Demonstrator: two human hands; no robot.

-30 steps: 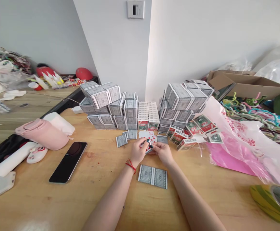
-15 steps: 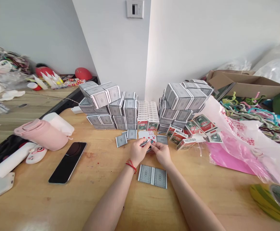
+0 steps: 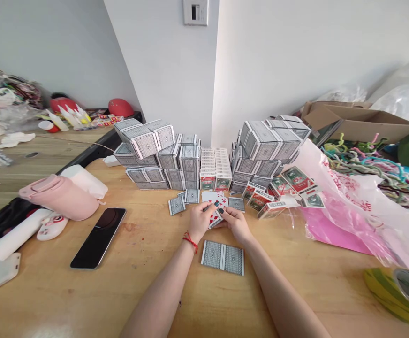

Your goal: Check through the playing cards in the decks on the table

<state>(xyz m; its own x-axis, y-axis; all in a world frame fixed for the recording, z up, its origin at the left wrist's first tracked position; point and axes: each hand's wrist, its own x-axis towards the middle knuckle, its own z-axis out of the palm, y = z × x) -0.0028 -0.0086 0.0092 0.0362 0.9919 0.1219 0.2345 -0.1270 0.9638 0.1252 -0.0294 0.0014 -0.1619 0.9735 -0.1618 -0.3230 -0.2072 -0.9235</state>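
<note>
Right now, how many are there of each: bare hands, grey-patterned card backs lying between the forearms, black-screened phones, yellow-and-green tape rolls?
Left hand and right hand, bare: 2
Grey-patterned card backs: 2
Black-screened phone: 1
Yellow-and-green tape roll: 1
Total: 6

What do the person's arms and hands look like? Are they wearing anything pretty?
Both arms are bare as far as you can see, with no sleeves showing. The left hand has a red string bracelet at its wrist. The right hand has none. Dark nails show on both, and there are no gloves.
</note>
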